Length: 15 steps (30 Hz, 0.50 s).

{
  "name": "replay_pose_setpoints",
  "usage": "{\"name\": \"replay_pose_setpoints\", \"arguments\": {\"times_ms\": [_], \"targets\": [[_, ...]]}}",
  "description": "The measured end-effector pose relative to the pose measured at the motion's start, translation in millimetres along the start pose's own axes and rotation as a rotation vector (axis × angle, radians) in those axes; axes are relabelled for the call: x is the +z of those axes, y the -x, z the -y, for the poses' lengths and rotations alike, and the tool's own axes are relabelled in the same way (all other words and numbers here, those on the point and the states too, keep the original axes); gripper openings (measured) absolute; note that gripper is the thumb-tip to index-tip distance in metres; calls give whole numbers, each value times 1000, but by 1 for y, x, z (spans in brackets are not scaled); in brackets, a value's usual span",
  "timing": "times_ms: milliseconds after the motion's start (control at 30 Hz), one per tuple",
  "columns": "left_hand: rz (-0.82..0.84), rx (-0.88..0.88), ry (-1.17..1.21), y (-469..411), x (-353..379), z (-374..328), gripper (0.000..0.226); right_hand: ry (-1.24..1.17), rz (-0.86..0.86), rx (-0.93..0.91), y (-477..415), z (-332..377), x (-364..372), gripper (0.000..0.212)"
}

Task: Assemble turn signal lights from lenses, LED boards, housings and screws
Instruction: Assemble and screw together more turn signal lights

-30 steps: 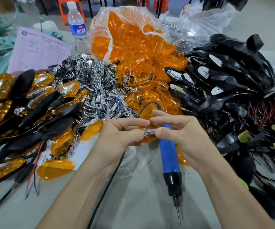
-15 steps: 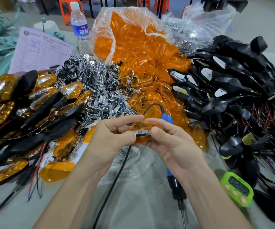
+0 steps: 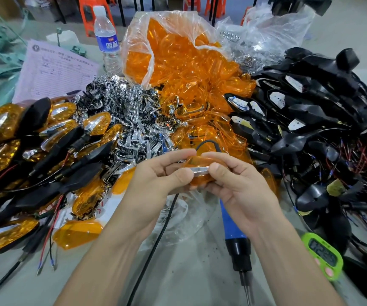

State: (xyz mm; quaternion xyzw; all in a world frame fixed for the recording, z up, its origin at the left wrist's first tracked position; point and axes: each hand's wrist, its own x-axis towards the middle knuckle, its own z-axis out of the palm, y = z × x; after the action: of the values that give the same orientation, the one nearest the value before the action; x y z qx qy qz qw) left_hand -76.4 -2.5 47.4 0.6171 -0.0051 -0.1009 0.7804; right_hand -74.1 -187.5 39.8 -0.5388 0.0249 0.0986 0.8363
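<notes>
My left hand [image 3: 156,180] and right hand [image 3: 237,186] both pinch orange lens [image 3: 200,162] by edges; piles [image 3: 134,120] crowd around, bare surface [image 3: 189,279] near me, screwdriver [image 3: 231,224] beside.

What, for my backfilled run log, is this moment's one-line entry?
left hand: pinches orange lens | right hand: pinches lens | chrome strip: along lens edge | blue screwdriver: on table

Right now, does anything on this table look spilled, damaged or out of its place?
Yes. The clear bag lies open and orange lenses have spilled from it, mixing with the chrome parts and black housings. Dark specks litter the table beside the blue screwdriver. Nothing looks broken.
</notes>
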Motion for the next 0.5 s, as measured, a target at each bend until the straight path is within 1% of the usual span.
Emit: {"name": "replay_pose_setpoints", "arguments": {"times_ms": [100,167,233,267,333,367,400,433,467,500], "targets": [[-20,-15,8,-1,0,9,42,30,-16,23,0,-4,-3,27],[-17,-11,7,-1,-2,11,40,-21,-9,35,2,-6,-2,25],[-16,5,-37,-2,-3,12,38,-72,-28,65,4,-9,-1,25],[-25,14,-74,-3,-2,13,36,-55,-51,84,4,-11,1,26],[-102,71,-247,-3,1,17,45,115,-131,115,2,-14,7,27],[-170,129,-390,-3,3,19,50,175,-169,125,1,-16,10,28],[-241,203,-562,-3,6,20,57,171,-187,138,1,-16,14,27],[-296,288,-751,-2,9,20,66,111,-162,152,1,-16,18,21],[-302,362,-925,0,12,20,73,69,-124,155,1,-16,22,16],[-260,402,-1041,0,15,20,76,78,-119,142,0,-17,24,16]]}}
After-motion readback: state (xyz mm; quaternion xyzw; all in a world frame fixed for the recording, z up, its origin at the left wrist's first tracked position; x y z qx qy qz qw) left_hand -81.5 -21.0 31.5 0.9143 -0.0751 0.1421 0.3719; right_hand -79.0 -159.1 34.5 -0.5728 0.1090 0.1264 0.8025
